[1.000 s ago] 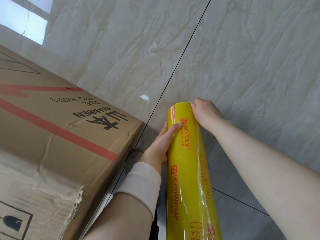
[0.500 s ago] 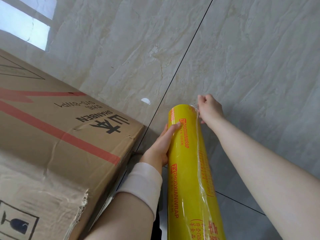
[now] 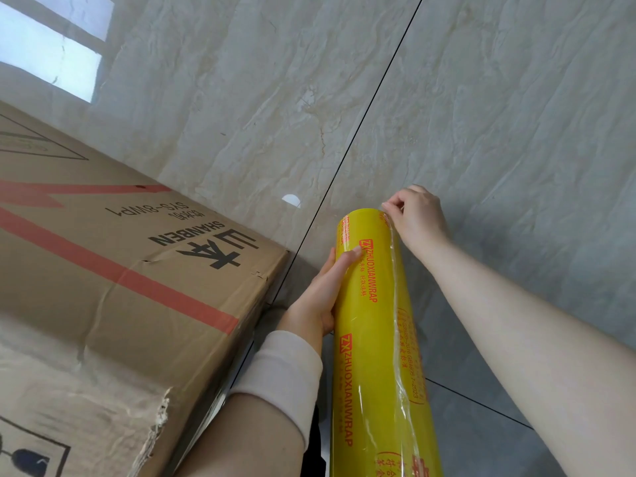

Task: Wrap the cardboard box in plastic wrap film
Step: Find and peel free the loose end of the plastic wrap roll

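A large brown cardboard box (image 3: pixel 113 290) with red stripes and black lettering fills the left side, its near corner torn. A long yellow roll of plastic wrap film (image 3: pixel 371 339) stands between my arms, right of the box. My left hand (image 3: pixel 318 297) grips the roll's left side near its top, thumb across the printed face. My right hand (image 3: pixel 416 215) pinches the loose clear film edge at the roll's top right corner. A lifted strip of film runs down the roll's right side.
The floor (image 3: pixel 481 115) is pale marble-look tile with dark grout lines. A bright window reflection (image 3: pixel 51 53) lies at the top left. A gap of bare floor separates the box's right edge from the roll.
My right hand has lifted slightly off the roll's top end and now pinches the film edge, peeling it up. The left hand keeps its grip.
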Available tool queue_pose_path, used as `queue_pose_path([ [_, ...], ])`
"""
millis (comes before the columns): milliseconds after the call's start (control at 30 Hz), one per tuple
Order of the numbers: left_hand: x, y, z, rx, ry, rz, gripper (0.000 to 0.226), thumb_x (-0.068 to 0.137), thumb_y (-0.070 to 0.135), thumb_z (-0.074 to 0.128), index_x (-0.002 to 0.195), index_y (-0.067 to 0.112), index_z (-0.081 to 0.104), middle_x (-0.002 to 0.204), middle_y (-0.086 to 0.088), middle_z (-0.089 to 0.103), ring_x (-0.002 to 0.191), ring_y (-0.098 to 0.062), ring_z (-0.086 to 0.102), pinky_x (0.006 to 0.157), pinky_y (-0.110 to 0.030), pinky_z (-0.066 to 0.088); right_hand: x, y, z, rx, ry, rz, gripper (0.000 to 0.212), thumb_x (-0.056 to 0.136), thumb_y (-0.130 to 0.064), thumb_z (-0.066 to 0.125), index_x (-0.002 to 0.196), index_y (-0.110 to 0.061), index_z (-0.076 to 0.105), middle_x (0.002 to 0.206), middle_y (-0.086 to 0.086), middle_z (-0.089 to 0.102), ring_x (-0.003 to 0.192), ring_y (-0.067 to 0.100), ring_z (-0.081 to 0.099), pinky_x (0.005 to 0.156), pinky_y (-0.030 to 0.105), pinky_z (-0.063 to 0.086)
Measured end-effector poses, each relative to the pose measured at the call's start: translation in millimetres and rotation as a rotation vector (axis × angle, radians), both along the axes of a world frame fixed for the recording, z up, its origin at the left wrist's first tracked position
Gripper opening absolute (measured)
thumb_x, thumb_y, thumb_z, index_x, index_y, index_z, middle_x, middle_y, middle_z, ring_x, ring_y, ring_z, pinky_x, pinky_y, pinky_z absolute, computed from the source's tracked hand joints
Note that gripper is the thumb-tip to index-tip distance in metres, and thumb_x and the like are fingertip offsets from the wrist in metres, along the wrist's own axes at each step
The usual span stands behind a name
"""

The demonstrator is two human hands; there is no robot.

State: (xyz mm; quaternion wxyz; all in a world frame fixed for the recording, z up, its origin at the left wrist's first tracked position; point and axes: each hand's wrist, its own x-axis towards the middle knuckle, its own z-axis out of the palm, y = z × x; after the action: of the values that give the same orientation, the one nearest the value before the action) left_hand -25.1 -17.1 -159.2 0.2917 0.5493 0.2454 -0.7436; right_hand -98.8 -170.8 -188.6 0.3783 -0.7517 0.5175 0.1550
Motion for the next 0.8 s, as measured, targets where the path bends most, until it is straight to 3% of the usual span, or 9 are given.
queue_pose_path([
  [133,-1.7,1.3,0.1,-0.021,0.005,0.02,0.071,0.075,0.059,0.059,0.138,0.034,0.039,0.119,-0.009,0.064,0.098,-0.026,0.066,0.062,-0.034,0.058,-6.9,4.4,3.3,0.175,0.069,-0.26,0.041,0.08,-0.048,0.068,0.1,-0.012,0.066,0.099,0.003,0.065,0.097,0.018,0.059,0.083,0.027,0.044],
  [267,-4.7,1.0,-2.2,-0.045,-0.039,0.023,0.071,0.076,0.057,0.063,0.138,0.041,0.032,0.122,-0.009,0.062,0.105,-0.031,0.064,0.081,-0.046,0.055,-7.9,16.7,8.5,0.189,0.016,-0.399,0.031,0.084,-0.033,0.069,0.101,-0.008,0.07,0.103,0.008,0.071,0.091,0.015,0.061,0.077,0.021,0.043],
  [367,-4.3,0.5,-2.6,-0.041,-0.044,0.019,0.072,0.077,0.057,0.062,0.139,0.043,0.03,0.123,-0.009,0.062,0.105,-0.031,0.063,0.084,-0.048,0.054,0.0,18.6,10.4,0.122,0.025,-0.394,0.022,0.088,-0.025,0.064,0.097,-0.005,0.07,0.104,0.01,0.07,0.092,0.019,0.063,0.07,0.02,0.039],
  [500,-2.9,0.5,-4.1,-0.027,-0.029,-0.005,0.081,0.072,0.062,0.064,0.141,0.045,0.025,0.124,-0.008,0.06,0.105,-0.031,0.063,0.086,-0.05,0.053,4.9,11.2,7.0,0.064,0.107,-0.241,0.021,0.094,-0.021,0.056,0.099,-0.003,0.066,0.111,0.014,0.066,0.103,0.026,0.059,0.077,0.027,0.042],
  [667,-3.1,0.3,-4.6,-0.023,-0.021,0.01,0.074,0.077,0.059,0.06,0.141,0.043,0.026,0.123,-0.009,0.061,0.105,-0.03,0.063,0.082,-0.046,0.055,9.8,5.8,0.3,0.05,0.187,-0.044,0.031,0.098,-0.023,0.047,0.118,-0.001,0.057,0.127,0.018,0.052,0.116,0.031,0.05,0.093,0.034,0.038],
  [800,-2.9,-0.2,-1.9,-0.007,0.009,0.023,0.077,0.073,0.061,0.061,0.14,0.036,0.034,0.121,-0.009,0.062,0.101,-0.028,0.065,0.065,-0.036,0.058,10.0,10.6,-2.0,0.007,0.198,-0.154,0.032,0.1,-0.019,0.041,0.123,0.002,0.047,0.131,0.019,0.047,0.117,0.033,0.05,0.09,0.035,0.039],
])
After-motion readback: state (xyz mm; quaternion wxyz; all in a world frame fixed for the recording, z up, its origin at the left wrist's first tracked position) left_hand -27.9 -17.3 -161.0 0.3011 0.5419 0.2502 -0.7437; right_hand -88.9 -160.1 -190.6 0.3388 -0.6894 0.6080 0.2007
